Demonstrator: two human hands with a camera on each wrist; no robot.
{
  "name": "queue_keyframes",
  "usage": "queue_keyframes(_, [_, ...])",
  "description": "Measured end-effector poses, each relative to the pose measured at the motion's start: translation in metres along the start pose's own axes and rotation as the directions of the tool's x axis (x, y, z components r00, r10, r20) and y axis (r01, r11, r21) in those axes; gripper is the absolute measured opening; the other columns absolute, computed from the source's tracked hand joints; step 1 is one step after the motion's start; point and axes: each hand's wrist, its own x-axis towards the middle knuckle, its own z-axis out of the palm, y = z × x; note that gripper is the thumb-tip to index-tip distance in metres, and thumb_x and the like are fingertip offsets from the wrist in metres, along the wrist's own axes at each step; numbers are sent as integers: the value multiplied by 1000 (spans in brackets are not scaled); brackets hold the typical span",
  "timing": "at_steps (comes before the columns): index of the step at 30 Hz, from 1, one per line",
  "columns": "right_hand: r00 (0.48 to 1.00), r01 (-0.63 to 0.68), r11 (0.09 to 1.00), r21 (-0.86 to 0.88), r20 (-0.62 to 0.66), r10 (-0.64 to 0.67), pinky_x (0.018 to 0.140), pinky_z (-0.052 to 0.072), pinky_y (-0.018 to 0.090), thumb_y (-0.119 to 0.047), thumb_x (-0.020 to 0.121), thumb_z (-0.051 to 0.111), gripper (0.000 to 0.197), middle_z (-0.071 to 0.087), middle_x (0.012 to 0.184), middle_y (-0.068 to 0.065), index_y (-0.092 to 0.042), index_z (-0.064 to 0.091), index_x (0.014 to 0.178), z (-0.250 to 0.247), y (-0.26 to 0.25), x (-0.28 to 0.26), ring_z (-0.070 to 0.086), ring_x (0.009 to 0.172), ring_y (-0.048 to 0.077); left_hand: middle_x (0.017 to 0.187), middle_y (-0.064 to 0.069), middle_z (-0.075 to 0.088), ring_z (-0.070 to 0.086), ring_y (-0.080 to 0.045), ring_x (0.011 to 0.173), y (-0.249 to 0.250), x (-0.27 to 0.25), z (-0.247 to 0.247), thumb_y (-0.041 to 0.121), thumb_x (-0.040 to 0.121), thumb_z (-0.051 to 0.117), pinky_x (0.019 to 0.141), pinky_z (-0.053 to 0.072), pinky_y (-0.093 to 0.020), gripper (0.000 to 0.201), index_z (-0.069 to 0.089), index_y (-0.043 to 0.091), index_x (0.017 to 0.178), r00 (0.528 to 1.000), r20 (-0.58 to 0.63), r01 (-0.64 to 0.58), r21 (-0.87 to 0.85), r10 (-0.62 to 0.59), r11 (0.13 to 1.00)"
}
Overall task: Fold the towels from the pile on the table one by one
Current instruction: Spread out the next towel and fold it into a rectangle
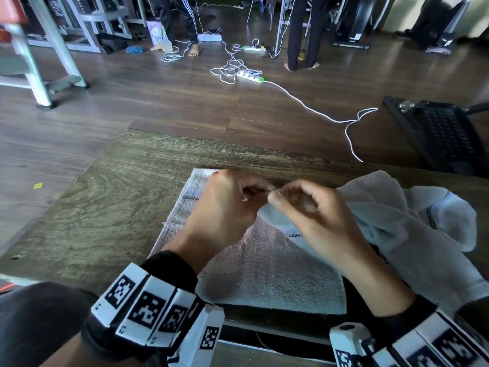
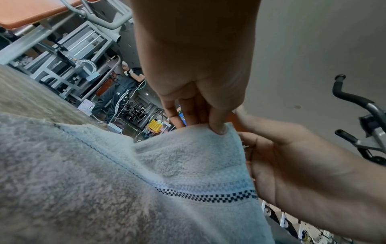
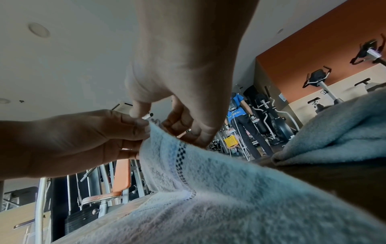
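Now both hands meet above the middle of the towel (image 1: 264,274), which lies flat on the desk (image 1: 111,197). The left hand (image 1: 225,205) and the right hand (image 1: 304,207) each pinch the same lifted corner of this towel between thumb and fingers, so one flap rises from the towel's right side toward its centre. In the left wrist view the thumb presses the corner from the front, just above the checkered band (image 2: 208,196).

The towel looks like soft, thick terry cloth, light and limp. I judge it has no stiffness: it sags where nobody holds it, and its loops give good friction, so it should not slip from the fingers. The best places to take it are the corners and the hemmed edge near the band, where the weave is firmer. A grip in the middle would only bunch it.

Right of the towel, touching its edge, the pile (image 1: 412,215) waits, crumpled.
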Motion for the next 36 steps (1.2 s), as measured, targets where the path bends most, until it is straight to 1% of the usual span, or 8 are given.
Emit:
queue_keyframes(4, [1000, 28, 982, -184, 5, -28, 45, 31, 17, -26, 91, 69, 15, 53, 52, -13, -19, 63, 79, -4, 3, 1, 42, 44, 2, 79, 8, 74, 67, -7, 72, 3, -2, 6, 17, 83, 72, 71, 54, -30, 7, 78, 17, 87, 1000, 11, -25, 13, 25, 1000])
queue_keyframes(8, [973, 212, 910, -357, -4, -229, 52, 43, 32, -24, 93, 65, 13, 61, 67, -8, -23, 60, 81, -11, -8, 1, 55, 59, 13, 82, 5, 73, 66, -10, 74, 8, 2, 3, 18, 85, 75, 73, 54, -27, 7, 75, 14, 91, 998, 59, -15, -70, 19, 997])
queue_keyframes(11, [952, 271, 891, -364, -34, -304, 59, 45, 35, -22, 92, 61, 8, 62, 72, -4, -19, 62, 84, -15, -18, -3, 58, 65, 17, 82, 4, 68, 61, -10, 74, 7, 3, -7, 21, 84, 76, 71, 50, -26, 8, 73, 15, 90, 990, 118, -75, -8, 76, 997])
queue_keyframes(19, [928, 246, 909, -336, -191, -321, 60, 40, 14, -16, 95, 60, 8, 62, 77, -1, -13, 64, 88, -40, -22, -7, 52, 62, 8, 95, 1, 65, 61, -12, 84, -3, -3, -35, 33, 74, 83, 77, 47, -25, 24, 72, 13, 82, 991, 95, -102, 132, 90, 986])
queue_keyframes(23, [929, 158, 943, -294, -279, -243, 60, 42, 28, -19, 95, 61, 6, 62, 77, -2, -20, 64, 90, -54, -13, -11, 49, 59, 13, 72, 5, 65, 55, -1, 65, 2, -12, -49, 25, 75, 83, 63, 42, -16, 21, 68, 12, 79, 995, 77, -74, 140, 64, 987])
queue_keyframes(28, [940, 191, 961, -201, -245, -238, 67, 45, 35, -25, 95, 60, 6, 59, 73, -10, -22, 63, 91, -58, -12, -21, 51, 63, 8, 77, 7, 63, 59, -8, 70, 4, -31, -53, 20, 80, 78, 64, 45, -20, 19, 60, 18, 84, 973, 211, -137, 199, 94, 970])
queue_keyframes(31, [942, 206, 963, -176, -231, -244, 67, 44, 31, -27, 95, 60, 6, 58, 68, -14, -26, 62, 89, -54, -14, -26, 50, 63, 5, 85, 15, 69, 61, 2, 78, -2, -44, -51, 22, 77, 82, 72, 45, -16, 16, 71, 23, 88, 953, 299, -121, 231, 48, 965])
queue_keyframes(36, [934, 245, 953, -179, -221, -282, 69, 43, 21, -21, 96, 60, 13, 58, 74, -12, -29, 62, 87, -52, -21, -32, 51, 67, 2, 100, 11, 71, 57, -7, 90, -23, -60, -45, 28, 75, 82, 93, 45, -36, 21, 77, 26, 95, 968, 250, -123, 376, 28, 919])
